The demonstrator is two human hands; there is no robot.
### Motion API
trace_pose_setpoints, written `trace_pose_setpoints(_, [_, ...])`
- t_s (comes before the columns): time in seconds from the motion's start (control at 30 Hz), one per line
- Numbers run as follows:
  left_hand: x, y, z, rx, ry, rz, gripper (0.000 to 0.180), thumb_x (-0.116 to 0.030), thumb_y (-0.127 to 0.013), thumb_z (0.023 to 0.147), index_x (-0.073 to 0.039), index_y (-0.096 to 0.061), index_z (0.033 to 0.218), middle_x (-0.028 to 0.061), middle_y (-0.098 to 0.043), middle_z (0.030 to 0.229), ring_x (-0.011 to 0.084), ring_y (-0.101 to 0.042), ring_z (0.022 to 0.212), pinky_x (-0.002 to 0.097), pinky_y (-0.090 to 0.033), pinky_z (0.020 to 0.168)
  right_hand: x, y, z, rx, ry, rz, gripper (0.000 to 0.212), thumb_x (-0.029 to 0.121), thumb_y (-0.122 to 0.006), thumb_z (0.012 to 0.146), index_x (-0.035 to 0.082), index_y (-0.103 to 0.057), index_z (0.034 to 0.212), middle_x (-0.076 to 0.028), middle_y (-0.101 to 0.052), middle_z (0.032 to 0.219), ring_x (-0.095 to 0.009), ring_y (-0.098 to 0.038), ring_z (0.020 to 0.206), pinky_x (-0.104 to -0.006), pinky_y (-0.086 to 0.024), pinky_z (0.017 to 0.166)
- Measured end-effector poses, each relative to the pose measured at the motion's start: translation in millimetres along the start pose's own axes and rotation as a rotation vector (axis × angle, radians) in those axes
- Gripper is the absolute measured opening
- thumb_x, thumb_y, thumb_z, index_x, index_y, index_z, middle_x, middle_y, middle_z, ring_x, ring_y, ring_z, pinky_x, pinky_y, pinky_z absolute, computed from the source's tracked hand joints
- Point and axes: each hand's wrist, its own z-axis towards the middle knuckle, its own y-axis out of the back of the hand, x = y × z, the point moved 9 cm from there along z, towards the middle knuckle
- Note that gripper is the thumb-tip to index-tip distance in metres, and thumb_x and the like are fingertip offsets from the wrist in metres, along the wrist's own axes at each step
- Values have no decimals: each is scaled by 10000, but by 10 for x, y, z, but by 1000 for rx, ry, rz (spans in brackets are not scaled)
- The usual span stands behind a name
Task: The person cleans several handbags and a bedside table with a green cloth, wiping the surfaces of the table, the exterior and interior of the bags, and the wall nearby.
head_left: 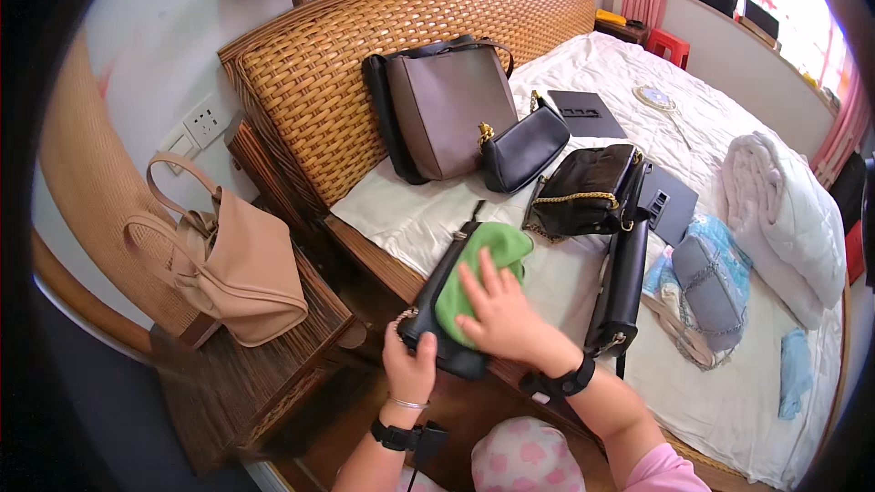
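The left hand (410, 372) was curled in a grip, thumb extended forward. The right hand (507, 319) lay flat, palm down, fingers spread. The left forearm (372, 468) reached forward; the right forearm (612, 405) angled inward.

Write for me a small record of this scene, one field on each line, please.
left hand: holds a black bag near its lower end
right hand: fingers spread, rests on a green cloth
green cloth: lies on the held black bag
bed: white sheet, brown bag, grey-blue bag, folded quilt
headboard: woven
nightstand: bears a tan handbag
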Motion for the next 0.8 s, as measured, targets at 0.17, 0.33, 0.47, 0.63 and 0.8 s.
trace_pose_setpoints(0.17, [219, 188, 84, -135, 78, -10, 307, -127, -557, 943, 43, -558, 1198, 115, -631, 1120, 213, -598, 1003, 347, -476, 914, 573, -50, -323, 139, 330, -55, 712, 499, -553, 932, 214, -318, 1540, -215, -265, 1582, -550, -393, 1298, -604, -272, 1130])
trace_pose_setpoints(0.33, [221, 77, 119, -115, 97, -109, 327, -152, -612, 927, 33, -545, 1189, 75, -611, 1096, 166, -570, 960, 316, -472, 901, -122, -52, -89, -4, 63, -6, 737, 480, -561, 930, 160, -304, 1542, -269, -254, 1568, -592, -385, 1275, -581, -314, 1113])
trace_pose_setpoints(0.47, [57, -108, 160, 9, 117, -82, 489, -211, -773, 821, 10, -524, 1179, 64, -597, 1075, 146, -558, 948, 302, -477, 883, -506, -29, -62, -55, -96, 44, 806, 480, -561, 929, 32, -268, 1530, -336, -255, 1535, -596, -390, 1271, -567, -353, 1089])
trace_pose_setpoints(0.63, [197, -1, 226, -18, 178, -116, 462, -194, -740, 862, 21, -527, 1210, 68, -602, 1111, 149, -569, 971, 300, -479, 891, -117, 1, -142, 76, 38, -97, 864, 515, -565, 917, -85, -297, 1478, -347, -301, 1506, -559, -423, 1259, -515, -372, 1092])
trace_pose_setpoints(0.8, [333, 129, 337, -142, 239, -228, 385, -183, -648, 935, 42, -535, 1226, 86, -613, 1153, 165, -586, 1000, 317, -487, 906, 268, 87, -255, 259, 226, 64, 735, 531, -491, 972, -5, -386, 1463, -245, -415, 1481, -472, -441, 1295, -480, -386, 1093])
